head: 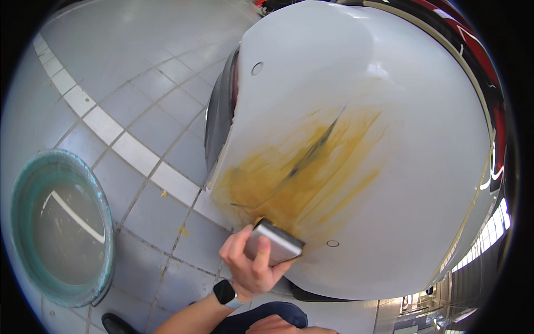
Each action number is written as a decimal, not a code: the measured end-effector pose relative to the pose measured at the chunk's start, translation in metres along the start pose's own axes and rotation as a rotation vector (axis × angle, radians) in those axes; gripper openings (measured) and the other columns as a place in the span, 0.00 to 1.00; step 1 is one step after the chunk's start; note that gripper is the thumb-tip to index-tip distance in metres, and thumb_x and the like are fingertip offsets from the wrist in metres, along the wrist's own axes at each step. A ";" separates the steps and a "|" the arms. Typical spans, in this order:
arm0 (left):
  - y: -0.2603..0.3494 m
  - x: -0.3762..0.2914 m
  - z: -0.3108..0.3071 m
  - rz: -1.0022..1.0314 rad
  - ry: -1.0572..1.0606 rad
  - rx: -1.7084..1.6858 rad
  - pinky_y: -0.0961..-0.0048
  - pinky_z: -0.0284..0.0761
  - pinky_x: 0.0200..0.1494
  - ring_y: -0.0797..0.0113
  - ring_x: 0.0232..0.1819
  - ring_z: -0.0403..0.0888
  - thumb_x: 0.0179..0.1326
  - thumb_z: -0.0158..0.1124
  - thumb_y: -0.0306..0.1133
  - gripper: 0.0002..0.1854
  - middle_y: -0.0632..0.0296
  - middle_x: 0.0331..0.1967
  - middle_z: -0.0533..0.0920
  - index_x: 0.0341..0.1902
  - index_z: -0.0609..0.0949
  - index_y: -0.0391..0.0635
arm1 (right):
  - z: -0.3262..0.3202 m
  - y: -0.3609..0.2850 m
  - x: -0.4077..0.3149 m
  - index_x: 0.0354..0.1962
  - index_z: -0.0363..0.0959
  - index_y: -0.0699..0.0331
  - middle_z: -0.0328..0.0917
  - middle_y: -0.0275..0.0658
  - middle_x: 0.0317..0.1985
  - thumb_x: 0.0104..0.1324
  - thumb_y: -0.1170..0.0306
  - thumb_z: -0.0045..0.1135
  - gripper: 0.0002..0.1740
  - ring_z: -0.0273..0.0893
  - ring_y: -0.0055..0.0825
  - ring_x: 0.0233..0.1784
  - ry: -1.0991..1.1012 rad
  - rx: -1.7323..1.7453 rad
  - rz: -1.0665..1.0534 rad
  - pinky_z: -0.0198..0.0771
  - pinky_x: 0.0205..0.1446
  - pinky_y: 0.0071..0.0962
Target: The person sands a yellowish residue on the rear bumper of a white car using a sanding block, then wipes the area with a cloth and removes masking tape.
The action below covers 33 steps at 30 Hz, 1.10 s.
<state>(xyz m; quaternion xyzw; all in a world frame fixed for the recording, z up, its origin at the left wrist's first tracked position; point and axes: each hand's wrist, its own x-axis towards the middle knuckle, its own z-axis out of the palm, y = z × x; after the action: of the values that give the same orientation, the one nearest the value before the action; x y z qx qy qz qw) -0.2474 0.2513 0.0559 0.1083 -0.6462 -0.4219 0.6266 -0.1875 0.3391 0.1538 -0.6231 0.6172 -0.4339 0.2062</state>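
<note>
My left hand (254, 261), with a watch (224, 292) on its wrist, grips a grey sanding block (276, 244) with a dark base. The block lies against a white car body panel (409, 167), at the lower end of a patch of yellow-brown filler (254, 183). Dark streaks run slantwise through the patch, and smears of the same colour spread around it. Two small round outlines show on the panel, one at upper left and one right of the block. At the bottom edge, my right hand (273, 325) is partly visible near a dark-clothed knee (283, 312); its fingers are cut off.
A green-blue basin (109, 250) of cloudy water stands on the tiled floor (144, 238) at left. A row of white tiles (135, 152) crosses the floor. A dark shoe (117, 323) shows at bottom left. Red and black bodywork (473, 41) borders the panel at upper right.
</note>
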 end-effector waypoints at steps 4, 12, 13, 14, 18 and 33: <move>0.007 0.023 0.017 -0.152 0.034 -0.022 0.49 0.67 0.56 0.43 0.59 0.67 0.49 0.84 0.46 0.52 0.38 0.65 0.67 0.76 0.65 0.47 | -0.002 -0.002 -0.004 0.36 0.83 0.70 0.77 0.40 0.25 0.64 0.74 0.69 0.07 0.74 0.31 0.19 -0.066 0.082 -0.010 0.63 0.20 0.28; -0.005 0.004 0.008 -0.038 0.124 -0.002 0.49 0.70 0.50 0.43 0.55 0.71 0.46 0.83 0.48 0.56 0.36 0.63 0.67 0.77 0.63 0.49 | -0.001 0.003 -0.008 0.37 0.83 0.74 0.77 0.40 0.24 0.67 0.72 0.67 0.10 0.71 0.28 0.18 -0.095 0.099 -0.060 0.58 0.19 0.27; -0.004 0.001 0.011 -0.015 0.154 0.002 0.49 0.70 0.49 0.43 0.54 0.71 0.45 0.84 0.47 0.56 0.36 0.63 0.68 0.77 0.63 0.49 | -0.001 0.003 -0.008 0.37 0.83 0.74 0.77 0.40 0.24 0.68 0.72 0.66 0.10 0.71 0.28 0.17 -0.087 0.114 -0.071 0.57 0.19 0.27; -0.005 0.001 0.015 -0.069 0.125 -0.019 0.49 0.70 0.49 0.44 0.54 0.71 0.43 0.85 0.44 0.57 0.37 0.63 0.69 0.77 0.64 0.49 | -0.001 0.004 -0.009 0.36 0.83 0.75 0.77 0.40 0.24 0.68 0.71 0.66 0.11 0.70 0.26 0.16 -0.071 0.124 -0.090 0.55 0.18 0.26; 0.003 0.005 0.019 -0.109 0.178 0.010 0.49 0.67 0.54 0.43 0.58 0.68 0.45 0.84 0.43 0.55 0.37 0.64 0.68 0.77 0.64 0.46 | 0.000 0.005 -0.012 0.36 0.83 0.75 0.77 0.40 0.24 0.68 0.71 0.66 0.11 0.70 0.28 0.17 -0.060 0.089 -0.097 0.55 0.18 0.26; 0.004 -0.058 0.001 -0.226 0.015 0.042 0.49 0.68 0.58 0.43 0.59 0.69 0.49 0.83 0.42 0.53 0.37 0.66 0.68 0.77 0.62 0.48 | 0.020 0.015 -0.022 0.31 0.83 0.73 0.76 0.39 0.19 0.67 0.69 0.66 0.12 0.67 0.26 0.14 0.142 0.085 -0.062 0.54 0.17 0.25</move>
<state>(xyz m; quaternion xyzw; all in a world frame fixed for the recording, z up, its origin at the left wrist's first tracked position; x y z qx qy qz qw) -0.2355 0.2929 0.0168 0.1967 -0.6340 -0.4752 0.5775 -0.1771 0.3525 0.1246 -0.6006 0.5916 -0.5088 0.1746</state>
